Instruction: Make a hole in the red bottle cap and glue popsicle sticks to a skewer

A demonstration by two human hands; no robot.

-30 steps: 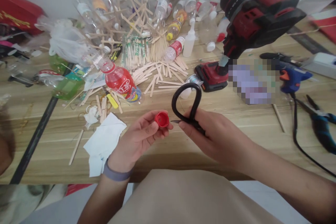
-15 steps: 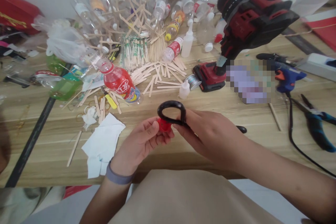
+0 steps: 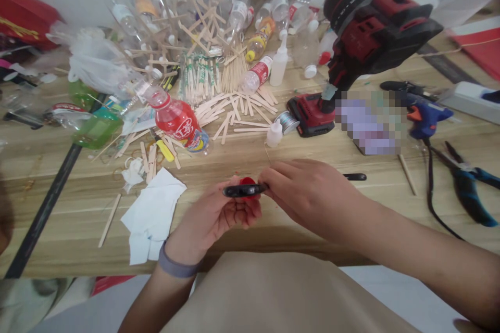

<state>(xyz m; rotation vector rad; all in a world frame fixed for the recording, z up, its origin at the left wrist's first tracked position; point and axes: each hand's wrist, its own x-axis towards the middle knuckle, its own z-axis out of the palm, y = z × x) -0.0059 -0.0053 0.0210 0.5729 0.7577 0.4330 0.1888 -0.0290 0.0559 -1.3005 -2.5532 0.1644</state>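
My left hand point(image 3: 213, 218) pinches a small red cap point(image 3: 248, 182), which shows behind a black looped handle. My right hand point(image 3: 308, 187) is wrapped round the black-handled tool point(image 3: 244, 191), probably scissors; its loop is seen nearly edge-on, across the cap. The tool's other black end sticks out to the right, past my knuckles. Its working part is hidden by my fingers. White paper pieces point(image 3: 150, 218) lie left of my left hand. A small white dropper bottle point(image 3: 274, 133) stands beyond my hands.
A red-labelled bottle point(image 3: 182, 125) lies left of loose wooden sticks point(image 3: 234, 106). A red drill point(image 3: 367, 36) stands at the right, near a blue glue gun point(image 3: 425, 114) and pliers point(image 3: 469, 187). Many plastic bottles point(image 3: 279, 2) crowd the back.
The black loop has turned from face-on to nearly edge-on and come lower across the cap. My right hand has rotated with it. Tiny red bits now show near the cap.
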